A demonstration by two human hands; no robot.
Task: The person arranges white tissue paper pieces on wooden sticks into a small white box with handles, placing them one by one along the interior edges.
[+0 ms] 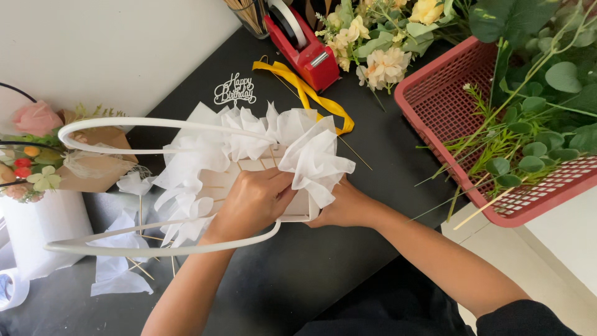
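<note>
**Stuffing tissue into white gift bag**

Lying on its side at centre of black table [292, 274], white gift bag [273, 193] w/ long handles. Left hand [252, 202] fingers curled inside bag mouth, pressing on white tissue paper [311, 155]. Right hand [345, 208] cupping bag's far edge, fingers hidden. Red basket [448, 118] of greenery to the right; red tape dispenser [308, 53] further back.

Bare black tabletop [298, 280] lies open below the hands; red basket [435, 112] and tape dispenser [308, 53] crowd beyond.
</note>
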